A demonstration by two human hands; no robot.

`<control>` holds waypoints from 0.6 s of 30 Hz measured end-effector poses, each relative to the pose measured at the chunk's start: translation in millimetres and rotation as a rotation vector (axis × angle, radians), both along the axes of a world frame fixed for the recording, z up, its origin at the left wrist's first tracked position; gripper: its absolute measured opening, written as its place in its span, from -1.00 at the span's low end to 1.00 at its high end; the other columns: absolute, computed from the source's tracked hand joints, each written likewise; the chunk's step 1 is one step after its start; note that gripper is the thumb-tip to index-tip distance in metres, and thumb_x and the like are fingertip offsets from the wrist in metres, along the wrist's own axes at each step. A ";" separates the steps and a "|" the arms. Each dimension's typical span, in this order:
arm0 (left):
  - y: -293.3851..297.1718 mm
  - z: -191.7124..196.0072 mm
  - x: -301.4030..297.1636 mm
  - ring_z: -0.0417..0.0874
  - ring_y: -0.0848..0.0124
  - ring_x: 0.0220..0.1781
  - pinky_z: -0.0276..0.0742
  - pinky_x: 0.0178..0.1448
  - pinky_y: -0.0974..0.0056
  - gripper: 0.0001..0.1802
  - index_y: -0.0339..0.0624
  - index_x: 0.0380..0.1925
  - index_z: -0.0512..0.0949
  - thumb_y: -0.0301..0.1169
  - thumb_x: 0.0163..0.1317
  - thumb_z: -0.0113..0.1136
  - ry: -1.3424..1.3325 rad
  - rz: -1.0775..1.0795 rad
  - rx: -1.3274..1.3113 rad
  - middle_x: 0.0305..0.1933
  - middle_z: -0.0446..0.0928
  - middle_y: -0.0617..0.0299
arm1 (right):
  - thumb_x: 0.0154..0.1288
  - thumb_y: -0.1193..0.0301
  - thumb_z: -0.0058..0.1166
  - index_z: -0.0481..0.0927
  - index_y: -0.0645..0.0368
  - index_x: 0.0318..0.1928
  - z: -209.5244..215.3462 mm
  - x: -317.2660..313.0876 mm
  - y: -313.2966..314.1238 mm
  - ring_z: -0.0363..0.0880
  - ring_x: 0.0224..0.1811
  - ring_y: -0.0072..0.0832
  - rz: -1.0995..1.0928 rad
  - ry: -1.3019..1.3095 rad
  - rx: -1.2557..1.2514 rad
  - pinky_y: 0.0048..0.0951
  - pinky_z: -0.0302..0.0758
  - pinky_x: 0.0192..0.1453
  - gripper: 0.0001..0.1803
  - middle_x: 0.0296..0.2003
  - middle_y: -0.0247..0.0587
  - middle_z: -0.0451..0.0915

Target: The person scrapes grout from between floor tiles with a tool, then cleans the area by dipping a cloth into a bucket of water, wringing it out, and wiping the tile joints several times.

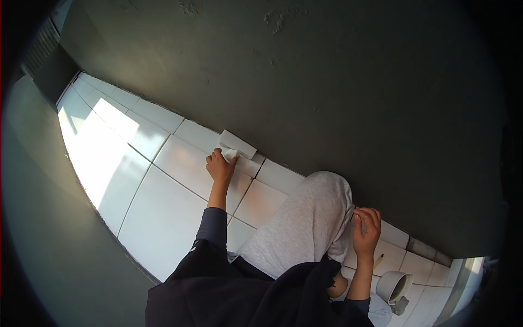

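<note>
My left hand (220, 168) reaches to the foot of the grey wall, thumb and fingers closed around a small white rounded piece (232, 154). Right behind that piece a white rectangular block (238, 144) sits against the wall; whether the two are joined I cannot tell. On the other side of my bent knee, my right hand (368, 231) is raised close to the wall with its fingertips pinched together. Anything between those fingertips is too small to make out.
White floor tiles (180, 199) run as a narrow strip between the dark grey wall (305, 82) and a lower grey surface (92, 240). My leg in light grey trousers (302, 220) lies between my hands. At right are a pale pot (385, 284), a grey lump (400, 306) and a thin yellowish stick (378, 261).
</note>
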State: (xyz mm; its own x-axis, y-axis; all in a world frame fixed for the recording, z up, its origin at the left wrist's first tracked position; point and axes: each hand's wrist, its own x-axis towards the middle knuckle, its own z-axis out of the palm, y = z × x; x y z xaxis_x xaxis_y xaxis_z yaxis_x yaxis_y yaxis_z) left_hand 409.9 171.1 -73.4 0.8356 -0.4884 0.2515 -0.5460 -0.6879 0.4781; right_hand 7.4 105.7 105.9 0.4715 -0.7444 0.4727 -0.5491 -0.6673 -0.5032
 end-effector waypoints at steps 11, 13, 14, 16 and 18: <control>18.0 45.5 -19.5 0.45 0.26 0.05 0.39 -0.04 0.20 -0.52 -0.18 -0.09 0.36 -0.32 -0.01 0.30 0.586 -0.183 -0.588 -0.09 0.50 0.16 | 0.17 0.59 -0.01 0.56 0.28 -0.31 -27.8 -67.5 42.7 0.49 -0.24 -0.33 -0.340 -0.127 0.183 -0.40 0.40 -0.10 -0.91 -0.33 -0.16 0.55; 18.0 88.2 -37.7 0.43 0.33 0.10 0.38 -0.01 0.26 -0.53 -0.18 -0.05 0.35 -0.40 0.03 0.27 0.716 -0.321 -0.695 -0.03 0.47 0.16 | 0.18 0.59 -0.01 0.56 0.28 -0.30 -27.4 -71.3 46.6 0.50 -0.25 -0.36 -0.354 -0.170 0.201 -0.43 0.41 -0.11 -0.90 -0.34 -0.15 0.55; 15.6 108.4 -50.1 0.42 0.33 0.10 0.37 0.02 0.26 -0.52 -0.18 -0.03 0.34 -0.42 0.02 0.27 0.820 -0.544 -0.760 -0.01 0.46 0.15 | 0.19 0.59 -0.01 0.56 0.29 -0.29 -26.7 -72.9 48.3 0.51 -0.25 -0.38 -0.351 -0.203 0.224 -0.46 0.42 -0.12 -0.90 -0.34 -0.15 0.55; 1.7 145.7 -86.8 0.42 0.35 0.11 0.35 0.05 0.26 -0.48 -0.17 0.00 0.33 -0.46 0.00 0.27 0.961 -0.913 -0.817 0.02 0.44 0.15 | 0.20 0.59 -0.01 0.55 0.29 -0.27 -20.6 -72.6 49.4 0.51 -0.26 -0.42 -0.353 -0.266 0.256 -0.49 0.42 -0.13 -0.89 -0.33 -0.16 0.55; -17.7 170.9 -133.5 0.41 0.34 0.11 0.34 0.07 0.25 -0.45 -0.17 0.00 0.33 -0.48 -0.04 0.30 1.010 -1.174 -0.791 0.02 0.43 0.14 | 0.20 0.59 -0.01 0.54 0.29 -0.22 -13.3 -73.6 50.4 0.51 -0.25 -0.48 -0.305 -0.371 0.330 -0.53 0.42 -0.12 -0.86 -0.30 -0.18 0.55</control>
